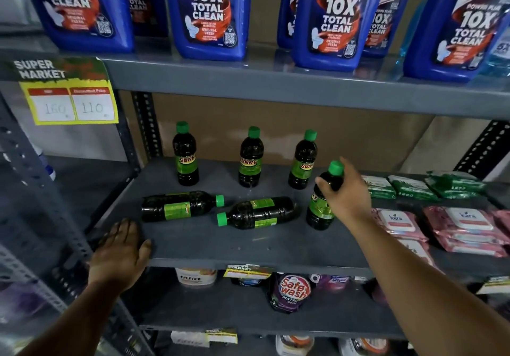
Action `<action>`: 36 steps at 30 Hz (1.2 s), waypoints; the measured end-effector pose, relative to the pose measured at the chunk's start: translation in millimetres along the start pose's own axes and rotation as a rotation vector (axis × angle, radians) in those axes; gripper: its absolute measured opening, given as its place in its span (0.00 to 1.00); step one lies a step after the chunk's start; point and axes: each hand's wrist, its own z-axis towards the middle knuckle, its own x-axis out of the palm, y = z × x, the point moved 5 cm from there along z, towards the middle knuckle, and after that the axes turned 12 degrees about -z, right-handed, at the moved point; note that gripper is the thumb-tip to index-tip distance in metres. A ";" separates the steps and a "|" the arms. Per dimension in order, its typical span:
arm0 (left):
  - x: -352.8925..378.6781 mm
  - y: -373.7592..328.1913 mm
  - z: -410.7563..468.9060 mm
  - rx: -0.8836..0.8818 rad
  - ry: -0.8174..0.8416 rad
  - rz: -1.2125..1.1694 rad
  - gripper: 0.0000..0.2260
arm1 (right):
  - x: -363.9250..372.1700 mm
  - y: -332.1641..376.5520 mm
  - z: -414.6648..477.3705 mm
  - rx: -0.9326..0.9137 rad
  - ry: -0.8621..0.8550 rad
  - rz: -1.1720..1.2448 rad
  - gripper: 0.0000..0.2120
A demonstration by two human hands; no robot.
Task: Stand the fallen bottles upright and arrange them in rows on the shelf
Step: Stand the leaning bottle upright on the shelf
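Note:
Three dark bottles with green caps stand upright in a back row on the grey shelf [248, 248]: left [185, 155], middle [250, 158], right [303, 161]. In front of them two more lie on their sides: one [179, 206] with its cap pointing right, one [258, 212] with its cap pointing left. My right hand [346, 192] is shut on the neck of another bottle [320, 209], held nearly upright, a little tilted, its base at the shelf. My left hand [121, 248] rests flat on the shelf's front left corner, holding nothing.
Large blue cleaner bottles [209, 16] fill the shelf above. Green packs [411, 187] and pink wipe packs [463, 228] lie on the same shelf to the right. A price tag [71, 101] hangs at the left upright. Detergent pouches [292, 292] sit on the shelf below.

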 end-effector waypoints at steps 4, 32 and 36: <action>0.1 -0.4 -1.2 -0.007 0.012 -0.002 0.37 | 12.4 -15.2 -11.4 0.094 0.036 0.050 0.44; 2.2 1.1 1.5 -0.003 0.029 0.027 0.38 | 74.6 -43.9 -32.2 0.177 0.389 0.262 0.38; -0.5 -4.0 -0.8 -0.010 0.015 0.044 0.37 | 50.7 -27.5 -51.4 -0.074 -0.151 -0.116 0.43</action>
